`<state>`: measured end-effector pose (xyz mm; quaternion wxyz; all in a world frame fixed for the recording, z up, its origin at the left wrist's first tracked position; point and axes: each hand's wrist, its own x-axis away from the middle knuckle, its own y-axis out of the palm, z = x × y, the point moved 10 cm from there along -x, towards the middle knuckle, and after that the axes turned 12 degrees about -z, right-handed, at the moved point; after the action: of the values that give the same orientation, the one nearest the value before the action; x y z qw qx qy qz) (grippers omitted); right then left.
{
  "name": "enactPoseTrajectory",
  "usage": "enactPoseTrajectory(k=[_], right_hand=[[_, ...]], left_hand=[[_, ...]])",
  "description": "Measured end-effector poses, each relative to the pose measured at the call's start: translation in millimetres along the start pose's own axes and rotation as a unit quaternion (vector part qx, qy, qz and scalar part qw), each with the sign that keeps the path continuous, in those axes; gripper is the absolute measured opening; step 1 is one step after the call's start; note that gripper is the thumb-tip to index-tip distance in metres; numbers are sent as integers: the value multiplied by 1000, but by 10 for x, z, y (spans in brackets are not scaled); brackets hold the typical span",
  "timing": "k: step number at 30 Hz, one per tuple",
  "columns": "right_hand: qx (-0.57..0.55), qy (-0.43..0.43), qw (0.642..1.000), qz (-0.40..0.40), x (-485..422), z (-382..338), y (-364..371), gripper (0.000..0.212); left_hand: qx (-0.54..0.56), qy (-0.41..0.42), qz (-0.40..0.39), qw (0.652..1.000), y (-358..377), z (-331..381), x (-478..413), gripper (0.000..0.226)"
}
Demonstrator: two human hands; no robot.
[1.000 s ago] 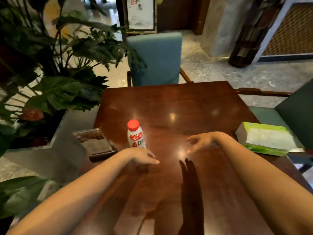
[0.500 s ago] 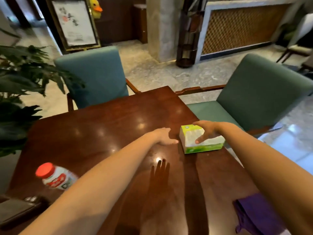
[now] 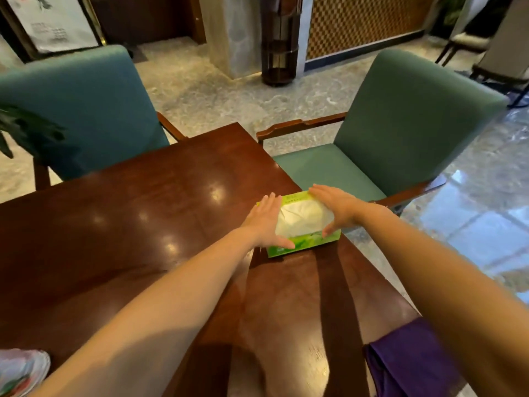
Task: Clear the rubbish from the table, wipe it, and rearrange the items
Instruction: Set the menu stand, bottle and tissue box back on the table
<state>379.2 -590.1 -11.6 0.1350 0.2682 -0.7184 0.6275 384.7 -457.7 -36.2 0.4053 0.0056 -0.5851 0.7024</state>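
A green tissue box (image 3: pixel 303 224) with white tissue showing on top sits near the right edge of the dark wooden table (image 3: pixel 128 224). My left hand (image 3: pixel 264 222) presses against its left end, thumb along the near side. My right hand (image 3: pixel 336 209) clasps its right end, fingers over the far edge and thumb on the front. A purple cloth (image 3: pixel 412 359) lies at the table's near right corner, partly under my right forearm. The small bottle (image 3: pixel 20 371) shows only as a blurred white and red shape at the bottom left edge.
A teal chair (image 3: pixel 86 110) stands at the far side of the table and a green armchair (image 3: pixel 400 124) at the right side. Plant leaves (image 3: pixel 25 130) reach in from the left. Marble floor surrounds the table.
My view has swung right, away from the bottle. Both hands moved from the table's middle to the tissue box and now hold its two ends.
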Motion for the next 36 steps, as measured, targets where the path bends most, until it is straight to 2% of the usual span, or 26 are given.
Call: enactPoseTrajectory(k=[4, 7, 13, 19, 25, 36], right_hand=[[8, -1, 1000, -15, -164, 120, -3, 118], [-33, -8, 999, -30, -243, 173, 65, 117], [-80, -29, 996, 21, -175, 173, 30, 99], [-95, -67, 992, 57, -68, -90, -150, 88], [-66, -140, 987, 40, -178, -985, -246, 93], [28, -286, 958, -18, -322, -2994, 98, 93]], left_hand=[[12, -12, 1, 1000, -17, -96, -86, 130], [18, -9, -9, 1000, -5, -94, -108, 124], [36, 6, 49, 998, -71, -64, -46, 98], [41, 16, 103, 994, -229, -169, 204, 91], [61, -37, 131, 989, -349, -771, 903, 94], [140, -172, 177, 959, 132, -2024, 2509, 98]])
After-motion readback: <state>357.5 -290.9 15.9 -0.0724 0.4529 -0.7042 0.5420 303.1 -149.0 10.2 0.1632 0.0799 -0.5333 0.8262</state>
